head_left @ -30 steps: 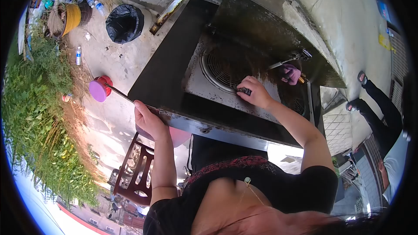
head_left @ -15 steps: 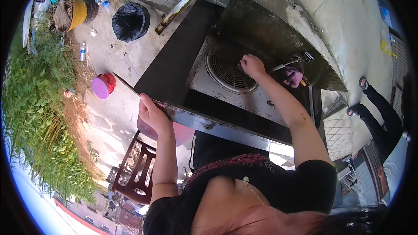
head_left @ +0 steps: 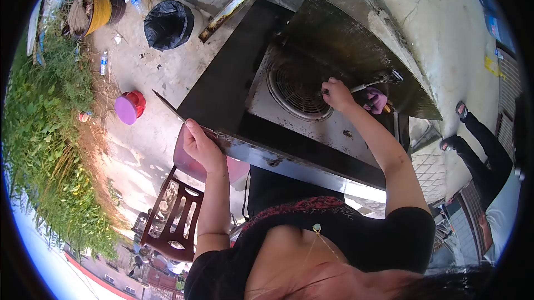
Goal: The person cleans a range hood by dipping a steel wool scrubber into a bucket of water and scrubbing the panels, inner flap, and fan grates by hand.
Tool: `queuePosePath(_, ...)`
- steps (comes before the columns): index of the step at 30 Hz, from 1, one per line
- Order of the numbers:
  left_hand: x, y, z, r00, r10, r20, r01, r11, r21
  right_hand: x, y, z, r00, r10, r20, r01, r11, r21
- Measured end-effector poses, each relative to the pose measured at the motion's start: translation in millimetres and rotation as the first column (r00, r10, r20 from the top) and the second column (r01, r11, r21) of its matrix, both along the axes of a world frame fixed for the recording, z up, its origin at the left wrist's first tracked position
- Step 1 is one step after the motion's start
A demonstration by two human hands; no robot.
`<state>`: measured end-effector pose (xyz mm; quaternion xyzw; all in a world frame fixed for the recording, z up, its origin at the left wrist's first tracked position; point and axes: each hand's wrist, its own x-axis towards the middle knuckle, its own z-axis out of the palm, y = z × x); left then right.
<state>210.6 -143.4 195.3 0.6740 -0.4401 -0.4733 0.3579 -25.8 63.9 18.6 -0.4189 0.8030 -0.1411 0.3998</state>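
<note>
A grimy range hood (head_left: pixel 217 86) lies before me with its round fan grille (head_left: pixel 300 91) facing up. My right hand (head_left: pixel 338 95) is closed at the grille's right rim. Something small and dark shows at its fingers, too unclear to name. My left hand (head_left: pixel 203 147) is closed at the hood's near left edge. From its fingers juts a thin, dark-tipped tool (head_left: pixel 168 105), pointing away to the left; its exact kind is unclear. Right of my right hand, a purple cloth or glove (head_left: pixel 376 100) lies beside a silver rod (head_left: pixel 364 85).
A black-lined bin (head_left: pixel 168 25) and a red and purple container (head_left: pixel 130 107) stand on the ground to the left. Behind the hood leans a rusty metal bar (head_left: pixel 245 2). A brown chair (head_left: pixel 175 216) is near my left arm. Another person (head_left: pixel 484 161) is at the right.
My right hand has moved right, from over the grille to its rim. My left hand and the thin tool have shifted slightly to the right.
</note>
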Motion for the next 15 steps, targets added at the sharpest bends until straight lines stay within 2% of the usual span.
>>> queuePosePath(2,-3.4,-0.1,-1.2,1.0,0.003,0.001,-0.003,1.0,-0.01,-1.2,-31.2,-3.7,0.994,-0.089,0.063,0.093,0.993,-0.067)
queuePosePath(3,-7.3,0.0,-0.4,1.0,0.019,0.005,-0.018,1.0,-0.017,2.9,-57.5,-7.5,0.972,-0.187,0.141,0.206,0.968,-0.143)
queuePosePath(4,-7.3,0.2,1.0,0.999,0.029,0.017,-0.029,0.999,-0.02,10.9,-78.9,-19.4,0.966,-0.224,0.126,0.25,0.934,-0.255)
queuePosePath(5,-4.0,-0.6,0.3,1.0,0.016,0.013,-0.016,1.0,-0.013,17.6,-100.5,-24.7,0.963,-0.242,0.12,0.265,0.93,-0.253)
queuePosePath(7,1.1,0.4,-1.7,1.0,-0.004,-0.003,0.004,1.0,0.001,37.2,-117.3,-38.3,0.952,-0.266,0.15,0.28,0.956,-0.082)
queuePosePath(10,-7.0,0.7,6.2,0.998,0.057,0.001,-0.057,0.997,0.042,54.3,-88.5,-6.8,0.968,-0.174,0.181,0.212,0.953,-0.216)
queuePosePath(12,0.4,1.3,0.5,0.999,0.009,0.05,-0.009,1.0,0.008,58.2,-61.3,19.3,0.974,-0.146,0.173,0.181,0.96,-0.212)
queuePosePath(15,2.5,0.6,-4.1,0.997,-0.03,0.07,0.033,0.998,-0.046,55.8,-70.5,13.0,0.986,-0.113,0.121,0.144,0.948,-0.284)
